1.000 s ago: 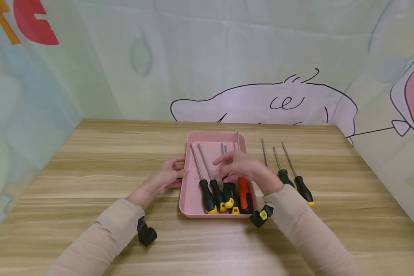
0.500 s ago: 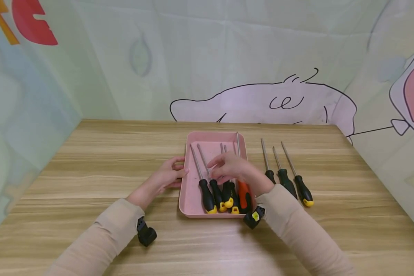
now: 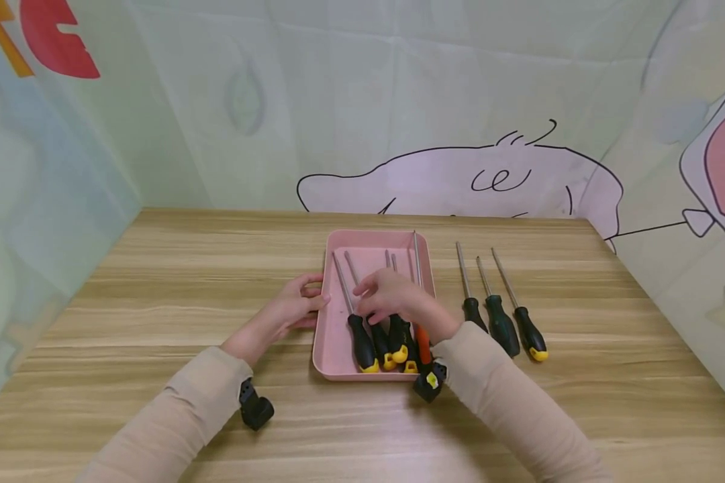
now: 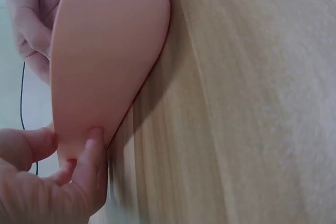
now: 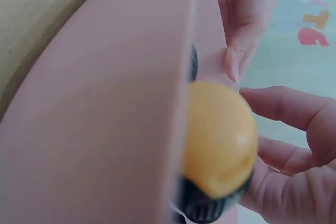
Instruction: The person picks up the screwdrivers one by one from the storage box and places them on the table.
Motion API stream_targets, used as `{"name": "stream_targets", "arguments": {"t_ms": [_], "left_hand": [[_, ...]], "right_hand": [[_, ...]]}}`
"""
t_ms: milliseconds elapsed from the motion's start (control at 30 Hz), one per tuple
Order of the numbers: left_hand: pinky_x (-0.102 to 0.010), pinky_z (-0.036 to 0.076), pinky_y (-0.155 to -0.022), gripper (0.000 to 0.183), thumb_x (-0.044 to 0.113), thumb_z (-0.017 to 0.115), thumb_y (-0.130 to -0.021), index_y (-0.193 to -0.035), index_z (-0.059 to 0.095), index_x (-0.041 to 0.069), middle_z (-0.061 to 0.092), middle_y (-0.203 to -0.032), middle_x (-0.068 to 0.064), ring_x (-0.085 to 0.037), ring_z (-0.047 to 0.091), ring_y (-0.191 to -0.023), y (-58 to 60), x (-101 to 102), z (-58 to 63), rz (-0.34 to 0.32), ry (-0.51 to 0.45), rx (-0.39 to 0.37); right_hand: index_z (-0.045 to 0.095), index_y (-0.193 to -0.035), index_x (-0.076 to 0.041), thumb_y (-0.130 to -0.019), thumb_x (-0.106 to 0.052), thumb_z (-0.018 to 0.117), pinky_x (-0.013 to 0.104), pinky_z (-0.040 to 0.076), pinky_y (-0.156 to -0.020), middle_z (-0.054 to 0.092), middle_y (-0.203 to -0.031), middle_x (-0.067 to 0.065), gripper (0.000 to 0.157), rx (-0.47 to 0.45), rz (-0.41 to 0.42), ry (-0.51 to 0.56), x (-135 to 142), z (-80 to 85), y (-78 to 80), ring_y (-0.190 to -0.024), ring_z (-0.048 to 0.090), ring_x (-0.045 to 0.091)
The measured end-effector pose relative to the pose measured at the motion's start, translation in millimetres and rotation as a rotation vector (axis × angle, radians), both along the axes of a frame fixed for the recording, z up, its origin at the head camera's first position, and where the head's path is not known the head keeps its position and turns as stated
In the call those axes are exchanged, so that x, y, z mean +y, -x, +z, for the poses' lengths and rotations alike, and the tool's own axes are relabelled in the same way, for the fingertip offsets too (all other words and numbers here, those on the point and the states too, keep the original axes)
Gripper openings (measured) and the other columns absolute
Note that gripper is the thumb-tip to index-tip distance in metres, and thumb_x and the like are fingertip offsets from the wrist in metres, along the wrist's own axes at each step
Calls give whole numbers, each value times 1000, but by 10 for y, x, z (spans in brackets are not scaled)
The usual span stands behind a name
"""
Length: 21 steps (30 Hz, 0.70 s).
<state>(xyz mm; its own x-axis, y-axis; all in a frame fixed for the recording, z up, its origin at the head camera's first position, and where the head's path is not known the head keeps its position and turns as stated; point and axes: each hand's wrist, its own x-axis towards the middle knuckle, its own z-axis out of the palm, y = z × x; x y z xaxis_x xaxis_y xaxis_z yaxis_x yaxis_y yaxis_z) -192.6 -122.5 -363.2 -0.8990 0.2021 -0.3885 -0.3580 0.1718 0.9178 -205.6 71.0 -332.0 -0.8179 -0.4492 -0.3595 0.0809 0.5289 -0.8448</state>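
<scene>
A pink tray (image 3: 377, 240) holds several screwdrivers, mostly with black handles and yellow ends, plus an orange-and-black one (image 3: 423, 343) at the right. My left hand (image 3: 299, 303) grips the tray's left side, thumb at the rim and fingertips against the outer wall (image 4: 110, 40) in the left wrist view. Over the tray hovers my right hand (image 3: 393, 295), fingers loosely bent and holding nothing. Below it lies a black-handled screwdriver (image 3: 379, 339), partly hidden; left of that is another screwdriver (image 3: 362, 343). A yellow handle end (image 5: 220, 135) looms large in the right wrist view.
Right of the tray, three screwdrivers lie on the wooden table (image 3: 175, 268): a black one (image 3: 474, 313), a dark green one (image 3: 503, 326) and a black one with a yellow end (image 3: 530, 333). A printed cloth (image 3: 217, 134) hangs behind the table.
My right hand has moved left across the tray, uncovering more of the screwdrivers on the table. The left hand, tray and screwdrivers stay in place.
</scene>
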Motion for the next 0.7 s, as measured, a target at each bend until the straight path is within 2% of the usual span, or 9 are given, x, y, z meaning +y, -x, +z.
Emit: {"name": "stream_targets", "arguments": {"t_ms": [233,367,533,700], "left_hand": [[-36,53,-79,52,8,49,-96,-144,27,5,38,-135,-23,-28,52,-109,4,-3,2,-2,0,1],[-36,52,-79,52,8,49,-96,-144,27,5,38,-136,-23,-29,51,-111,2,-1,2,-1,6,-1],[-35,52,-78,52,8,49,-96,-144,27,5,37,-136,-23,-30,50,-112,-9,2,10,-3,10,0],[-36,53,-78,52,7,49,-96,-143,27,4,38,-136,-24,-30,51,-111,-9,7,1,0,6,7]], "right_hand": [[56,-118,8,-79,1,70,31,55,-66,59,-99,16,42,27,-14,-38,-95,-77,4,-72,64,21],[57,-116,7,-76,-1,74,29,55,-62,62,-94,15,44,119,4,-151,-168,-82,-19,-64,63,19],[62,-109,5,-75,-7,77,25,51,-54,63,-76,10,39,259,56,-309,-253,-112,-62,-54,59,15],[62,-109,3,-75,-11,78,23,48,-50,59,-71,7,40,287,61,-371,-303,-109,-80,-51,57,14]]}}
